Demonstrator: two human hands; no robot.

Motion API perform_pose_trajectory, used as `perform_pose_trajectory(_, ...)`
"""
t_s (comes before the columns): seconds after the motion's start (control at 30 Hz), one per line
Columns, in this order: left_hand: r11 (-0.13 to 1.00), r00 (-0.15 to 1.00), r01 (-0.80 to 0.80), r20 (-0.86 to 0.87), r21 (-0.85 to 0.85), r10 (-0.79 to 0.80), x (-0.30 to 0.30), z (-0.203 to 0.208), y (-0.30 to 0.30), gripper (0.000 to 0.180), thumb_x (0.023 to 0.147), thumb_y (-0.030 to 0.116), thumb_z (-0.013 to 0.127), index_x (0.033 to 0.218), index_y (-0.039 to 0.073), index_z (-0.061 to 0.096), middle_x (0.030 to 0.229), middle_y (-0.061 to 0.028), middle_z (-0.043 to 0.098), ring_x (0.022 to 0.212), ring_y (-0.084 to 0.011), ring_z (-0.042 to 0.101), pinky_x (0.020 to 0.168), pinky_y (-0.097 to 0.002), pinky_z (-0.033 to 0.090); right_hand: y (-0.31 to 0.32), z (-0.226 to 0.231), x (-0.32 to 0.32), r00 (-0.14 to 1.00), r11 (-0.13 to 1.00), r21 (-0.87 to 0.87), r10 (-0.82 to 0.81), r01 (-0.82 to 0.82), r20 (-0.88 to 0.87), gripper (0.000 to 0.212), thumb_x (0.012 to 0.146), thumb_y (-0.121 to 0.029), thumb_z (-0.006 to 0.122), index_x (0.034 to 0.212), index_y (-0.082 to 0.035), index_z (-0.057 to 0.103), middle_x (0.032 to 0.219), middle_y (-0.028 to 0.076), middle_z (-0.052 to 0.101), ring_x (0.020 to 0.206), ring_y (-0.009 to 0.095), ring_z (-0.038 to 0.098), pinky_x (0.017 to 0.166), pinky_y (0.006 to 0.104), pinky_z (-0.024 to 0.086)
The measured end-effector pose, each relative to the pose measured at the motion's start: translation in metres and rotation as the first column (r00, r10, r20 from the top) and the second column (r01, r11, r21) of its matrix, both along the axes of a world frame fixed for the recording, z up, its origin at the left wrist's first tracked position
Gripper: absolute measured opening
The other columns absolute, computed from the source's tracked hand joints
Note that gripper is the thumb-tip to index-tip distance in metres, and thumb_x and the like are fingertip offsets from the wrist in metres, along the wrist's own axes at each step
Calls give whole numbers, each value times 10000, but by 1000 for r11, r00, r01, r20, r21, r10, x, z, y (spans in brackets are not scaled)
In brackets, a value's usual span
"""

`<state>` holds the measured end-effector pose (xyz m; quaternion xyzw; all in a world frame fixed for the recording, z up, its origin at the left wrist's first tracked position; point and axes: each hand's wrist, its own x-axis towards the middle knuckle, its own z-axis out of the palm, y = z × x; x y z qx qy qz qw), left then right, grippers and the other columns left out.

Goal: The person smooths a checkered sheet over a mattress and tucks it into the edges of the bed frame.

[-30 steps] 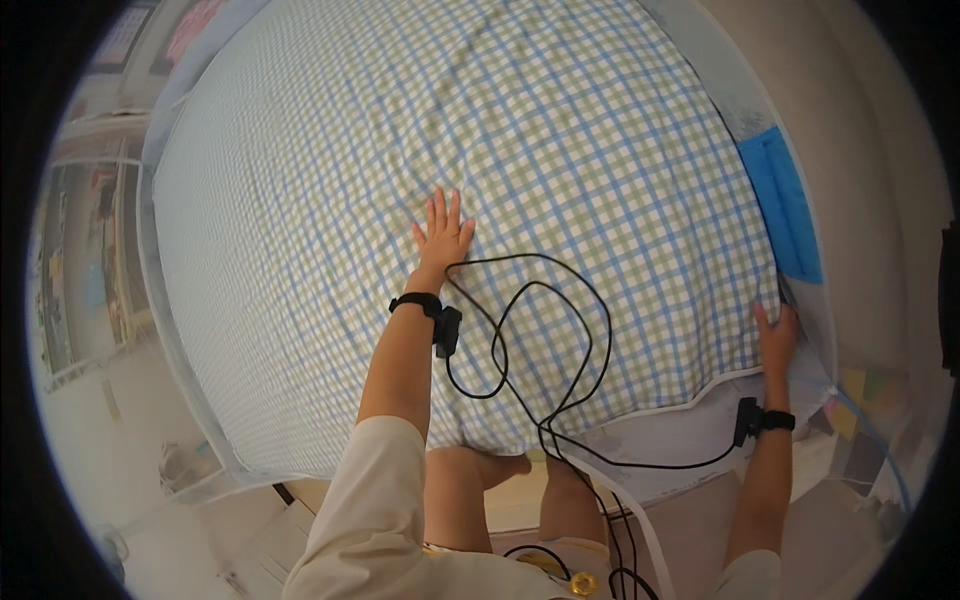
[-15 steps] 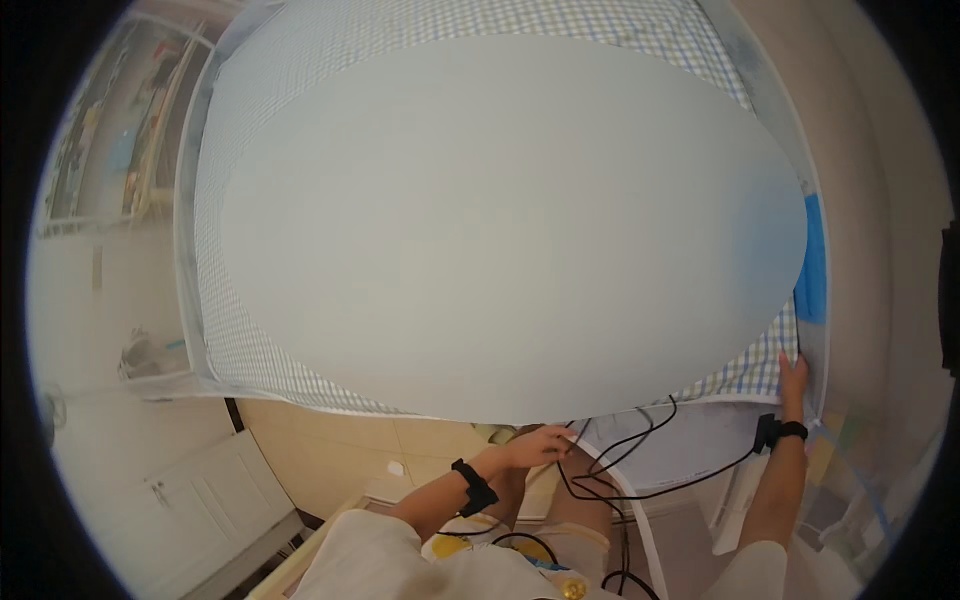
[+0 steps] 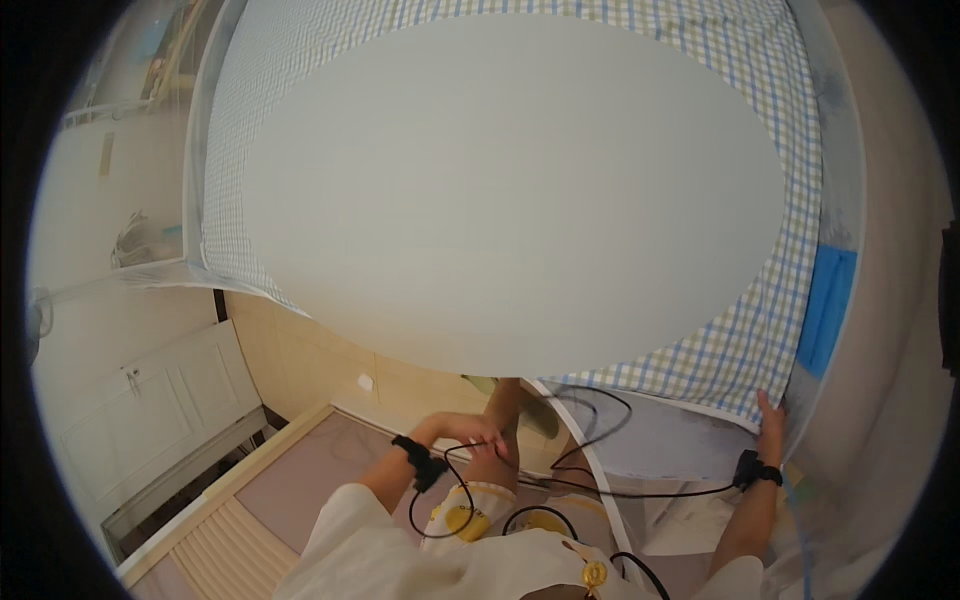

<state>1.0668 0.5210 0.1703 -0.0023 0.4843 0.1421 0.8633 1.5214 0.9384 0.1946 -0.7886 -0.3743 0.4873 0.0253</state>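
A checkered sheet in blue, green and white covers the bed in front of me. My right hand grips its near right corner, thumb up along the edge, the other fingers mostly hidden underneath. My left hand is in front of my knees with its fingers curled in. A thin black cable loops from the band on my left wrist up to those fingers. Whether they pinch it cannot be made out. A smooth grey oval hides the middle of the bed.
Sheer white netting with a pale border surrounds the bed. A blue panel sits at its right side. At lower left are a white cabinet and a wood-framed slatted piece. Another black cable runs from my right wrist across my legs.
The view has shifted, with more of the sheet's right side showing. My left hand has moved left and its fingers have curled in. My right hand stays at the sheet's corner.
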Motion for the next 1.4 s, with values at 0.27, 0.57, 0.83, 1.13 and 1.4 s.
perform_pose_trajectory(0.27,93,-88,-940,-498,328,863,36,-127,1,486,907,236,550,1336,84,380,897,-113,570,768,-208,541,627,-391,483,-7,-22,12,991,996,9,85,-84,-103,521,844,-175,660,1285,12,455,1235,94,539,1078,224,538,894,324,422)
perform_pose_trajectory(0.57,539,-127,-689,-812,485,569,84,-53,70,387,867,134,614,1210,-2,495,851,-119,588,678,-221,531,541,-368,479,-5,-44,51,984,989,142,57,-32,-171,604,826,-217,685,1310,27,419,1270,132,514,1107,253,529,898,344,425)
perform_pose_trajectory(0.83,250,-86,-920,-778,301,622,72,-114,45,457,871,157,595,1295,51,464,1117,-168,578,908,-289,572,723,-412,503,-3,-34,38,979,973,119,202,-197,-30,612,812,-296,692,1277,33,467,1238,145,542,1094,265,537,892,362,419)
perform_pose_trajectory(1.13,908,-209,-230,-929,349,305,46,-112,47,351,836,189,635,1132,21,551,1037,-114,621,907,-224,596,736,-337,480,-2,-22,21,981,974,144,186,-176,-56,609,793,-332,699,1231,45,510,1175,165,581,1038,266,573,877,352,427)
perform_pose_trajectory(1.4,499,-92,-745,-810,442,579,41,-63,85,424,784,119,714,1084,-60,475,967,-156,569,790,-214,558,638,-334,478,-5,-16,11,980,973,129,196,-191,-29,569,793,-290,704,1203,61,523,1125,137,606,982,227,592,835,321,443)
